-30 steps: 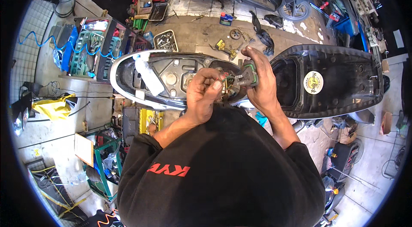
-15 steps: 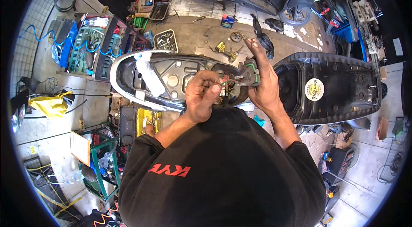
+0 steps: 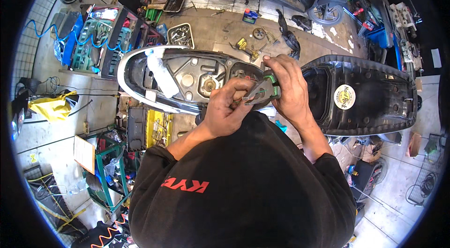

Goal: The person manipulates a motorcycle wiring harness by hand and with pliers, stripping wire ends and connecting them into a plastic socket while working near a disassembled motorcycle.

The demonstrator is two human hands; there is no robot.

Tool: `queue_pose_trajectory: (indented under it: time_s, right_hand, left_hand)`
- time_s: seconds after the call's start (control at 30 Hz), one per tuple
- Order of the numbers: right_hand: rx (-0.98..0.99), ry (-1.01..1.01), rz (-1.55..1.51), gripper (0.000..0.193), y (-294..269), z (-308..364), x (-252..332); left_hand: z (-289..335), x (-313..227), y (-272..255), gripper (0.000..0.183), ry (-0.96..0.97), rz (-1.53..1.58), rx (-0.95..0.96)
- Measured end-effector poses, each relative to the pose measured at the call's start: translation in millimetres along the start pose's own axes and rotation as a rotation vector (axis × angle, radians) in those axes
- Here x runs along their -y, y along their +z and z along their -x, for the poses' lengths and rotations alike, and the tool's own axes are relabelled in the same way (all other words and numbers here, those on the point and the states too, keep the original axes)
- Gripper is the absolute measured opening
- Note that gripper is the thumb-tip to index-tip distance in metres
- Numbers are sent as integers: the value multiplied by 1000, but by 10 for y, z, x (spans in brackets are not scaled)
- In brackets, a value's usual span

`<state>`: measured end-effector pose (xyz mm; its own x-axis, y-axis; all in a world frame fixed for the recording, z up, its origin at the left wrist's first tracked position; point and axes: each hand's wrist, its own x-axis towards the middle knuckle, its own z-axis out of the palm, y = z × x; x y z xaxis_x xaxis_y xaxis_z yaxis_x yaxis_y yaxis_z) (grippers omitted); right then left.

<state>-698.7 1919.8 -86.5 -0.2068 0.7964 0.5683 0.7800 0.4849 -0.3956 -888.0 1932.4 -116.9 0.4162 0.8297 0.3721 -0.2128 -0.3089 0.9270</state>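
Observation:
My right hand (image 3: pixel 291 89) is wrapped round grey pliers with green handles (image 3: pixel 262 92), whose jaws point down and left towards my other hand. My left hand (image 3: pixel 227 107) is pinched closed at the jaw tips on what looks like a thin red wire, mostly hidden by fingers and tool. Both hands are over the opened body of a scooter or motorcycle (image 3: pixel 180 67). Below them, its storage well (image 3: pixel 236 71) is partly covered by my fingers. Beside my right hand the black seat (image 3: pixel 375 103) lies tipped open, underside up, with a round sticker on it.
A clear plastic bottle (image 3: pixel 161 77) lies across the tail of the body. Beyond it are a yellow power tool (image 3: pixel 247 49), a metal tray of parts (image 3: pixel 180 36) and a blue bottle (image 3: pixel 250 15). A tool cart (image 3: pixel 101 37) stands left, a yellow toolbox (image 3: pixel 159 128) nearer.
The pliers have swung down and left, their jaws now meeting my left fingertips. My left hand has turned and moved slightly right. Red wires seen between the hands earlier are now mostly covered.

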Motion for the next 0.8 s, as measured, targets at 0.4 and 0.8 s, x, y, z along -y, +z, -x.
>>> queue_pose_trajectory:
  time_s: [0.4, 0.8]
  right_hand:
    - [21, 8, 86, 50, 48, 29, -166]
    - [240, 551, -541, 42, 454, 396, 52]
  left_hand:
    - [-12, -90, -28, 20, -203, -259, 166]
    - [-97, 191, -206, 20, 388, -252, 204]
